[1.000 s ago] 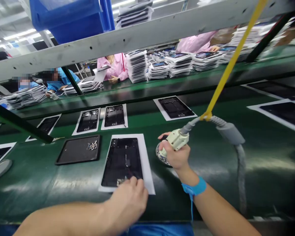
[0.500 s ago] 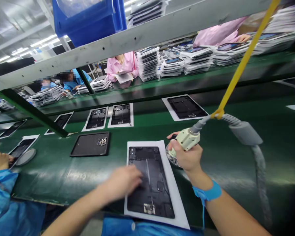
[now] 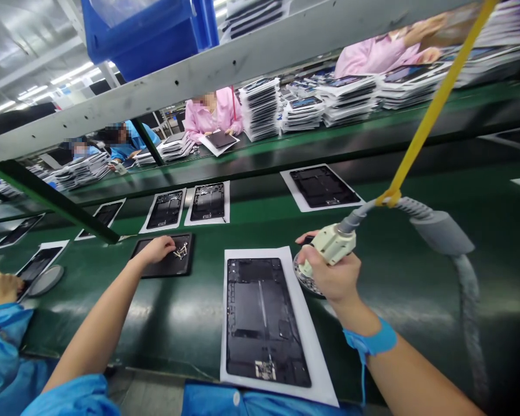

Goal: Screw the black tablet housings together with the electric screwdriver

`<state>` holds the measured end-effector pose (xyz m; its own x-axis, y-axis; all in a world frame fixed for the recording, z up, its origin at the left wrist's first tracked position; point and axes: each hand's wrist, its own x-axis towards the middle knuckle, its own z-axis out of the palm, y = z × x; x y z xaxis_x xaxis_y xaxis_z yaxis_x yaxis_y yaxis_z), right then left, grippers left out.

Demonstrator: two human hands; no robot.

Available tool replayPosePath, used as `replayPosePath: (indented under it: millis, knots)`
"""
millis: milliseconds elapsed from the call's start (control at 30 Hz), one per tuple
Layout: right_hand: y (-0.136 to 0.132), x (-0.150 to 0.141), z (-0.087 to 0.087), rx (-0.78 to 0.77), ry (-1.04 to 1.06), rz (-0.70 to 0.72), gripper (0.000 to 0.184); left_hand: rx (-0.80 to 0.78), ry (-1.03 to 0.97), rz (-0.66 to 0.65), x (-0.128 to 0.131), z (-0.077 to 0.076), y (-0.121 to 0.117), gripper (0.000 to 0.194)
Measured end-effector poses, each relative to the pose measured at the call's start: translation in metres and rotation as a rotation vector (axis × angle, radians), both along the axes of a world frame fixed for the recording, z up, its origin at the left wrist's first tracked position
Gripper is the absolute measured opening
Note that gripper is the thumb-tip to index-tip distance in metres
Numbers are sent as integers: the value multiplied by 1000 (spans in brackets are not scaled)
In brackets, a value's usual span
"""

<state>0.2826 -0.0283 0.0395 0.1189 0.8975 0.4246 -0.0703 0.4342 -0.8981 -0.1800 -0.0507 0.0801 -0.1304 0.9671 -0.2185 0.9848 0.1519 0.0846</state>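
Note:
A black tablet back shell (image 3: pixel 260 318) lies on a white sheet (image 3: pixel 305 352) on the green belt in front of me. My right hand (image 3: pixel 331 274) is closed round a cream electric screwdriver (image 3: pixel 327 245), tip down over a small round dish (image 3: pixel 305 280) just right of the shell. My left hand (image 3: pixel 156 249) reaches out to a black tray (image 3: pixel 156 263), fingers pinched at the small metal parts (image 3: pixel 181 250) on it. I cannot tell whether it holds one.
More shells on white sheets (image 3: pixel 321 186) lie farther along the belt. A yellow cord (image 3: pixel 429 115) and grey hose (image 3: pixel 442 231) hang from the screwdriver. A person in blue (image 3: pixel 4 341) works at my left. People in pink (image 3: pixel 212 112) sit behind stacked trays (image 3: pixel 260 107).
The shell on its sheet came closer to me. My left hand left the shell and reached left to the black tray. My right hand kept the screwdriver over the dish.

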Motion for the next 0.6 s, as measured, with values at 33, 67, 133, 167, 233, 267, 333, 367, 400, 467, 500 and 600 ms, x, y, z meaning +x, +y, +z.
replayPosePath:
  millis: [33,67,133,167,233,267,333,367,400,467,500,600]
  knots:
    - [0,0,1,-1,-6,-1,13,16,-13,19,-2,1,-1,23]
    - [0,0,1,-5,-12,-2,13,49,-45,46,-3,3,-4,24]
    - [-1,0,3,-16,-17,0,14,159,-171,107,3,6,-10,30]
    - [-1,0,3,-18,-16,1,15,218,-255,129,11,6,-13,34]
    - [-1,0,3,-22,-13,-1,15,305,-432,149,36,5,-22,43]
    - [-1,1,2,-23,-12,-1,16,322,-519,152,53,2,-26,46]
    - [-1,1,0,-27,-12,-3,15,316,-685,146,88,-8,-32,51]
    - [-1,1,-2,-29,-14,-3,15,303,-750,132,105,-14,-33,51]
    - [-1,2,-2,-29,-15,-2,15,292,-788,105,120,-21,-34,48]
    - [-1,2,-3,-20,-13,-1,15,311,-761,21,143,-35,-33,38]
    - [-1,2,-3,-15,-12,3,15,344,-699,-33,151,-42,-32,33]
    - [-2,2,0,-13,-8,13,15,459,-439,-209,164,-59,-29,29]
